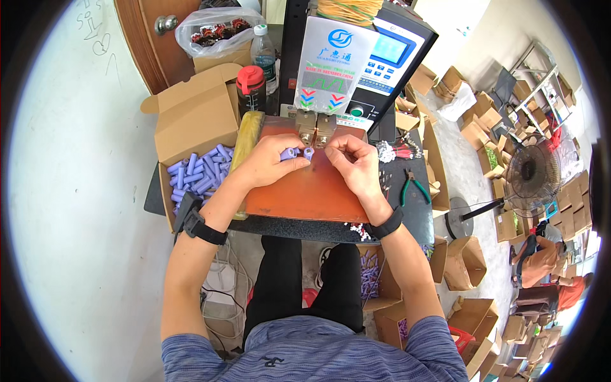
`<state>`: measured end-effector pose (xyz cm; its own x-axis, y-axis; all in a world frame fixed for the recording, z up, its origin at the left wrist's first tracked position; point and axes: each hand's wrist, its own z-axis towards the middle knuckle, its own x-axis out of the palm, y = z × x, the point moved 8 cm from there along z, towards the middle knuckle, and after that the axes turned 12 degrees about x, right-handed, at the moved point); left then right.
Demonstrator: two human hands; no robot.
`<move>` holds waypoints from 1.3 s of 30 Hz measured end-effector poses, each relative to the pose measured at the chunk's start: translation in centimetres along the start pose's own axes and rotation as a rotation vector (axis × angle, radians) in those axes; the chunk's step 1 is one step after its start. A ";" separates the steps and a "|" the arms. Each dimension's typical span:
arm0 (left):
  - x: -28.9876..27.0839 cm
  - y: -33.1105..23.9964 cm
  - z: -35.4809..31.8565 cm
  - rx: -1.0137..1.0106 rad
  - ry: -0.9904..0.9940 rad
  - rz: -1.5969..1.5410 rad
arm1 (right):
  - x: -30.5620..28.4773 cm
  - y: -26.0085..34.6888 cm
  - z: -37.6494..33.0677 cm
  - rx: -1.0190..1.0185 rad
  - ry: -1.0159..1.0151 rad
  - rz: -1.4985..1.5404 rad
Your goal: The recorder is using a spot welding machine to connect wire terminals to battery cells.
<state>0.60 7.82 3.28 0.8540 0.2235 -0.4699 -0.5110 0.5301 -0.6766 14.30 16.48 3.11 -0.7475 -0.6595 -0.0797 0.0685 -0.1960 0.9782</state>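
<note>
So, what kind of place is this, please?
Probably a small workshop for assembling battery packs. A spot-welding machine stands on the bench, an open box of purple cylindrical cells sits beside it, and the left hand holds two such cells at the welder.

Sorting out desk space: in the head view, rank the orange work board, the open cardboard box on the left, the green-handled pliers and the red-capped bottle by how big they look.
1. Orange work board
2. Open cardboard box
3. Red-capped bottle
4. Green-handled pliers
The bottle and the pliers look close, so that order is unsure.

White wall (70, 191) left, wooden door (159, 44) behind – grey floor (458, 172) strewn with cardboard boxes (464, 261) – standing fan (531, 175) right
</note>
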 end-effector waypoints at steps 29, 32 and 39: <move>0.1 -0.8 0.4 0.017 -0.005 0.019 | 1.1 2.1 -0.8 -0.106 -0.027 -0.184; 0.1 -0.8 0.4 0.006 -0.007 0.023 | 1.0 1.6 -0.6 -0.084 -0.040 -0.251; -0.7 -0.9 0.1 0.004 0.000 0.021 | 1.7 1.9 -0.3 -0.098 -0.049 -0.276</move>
<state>0.49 7.25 4.26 0.8430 0.2346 -0.4841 -0.5285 0.5289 -0.6641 13.35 14.72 4.76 -0.7775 -0.5365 -0.3282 -0.0795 -0.4339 0.8974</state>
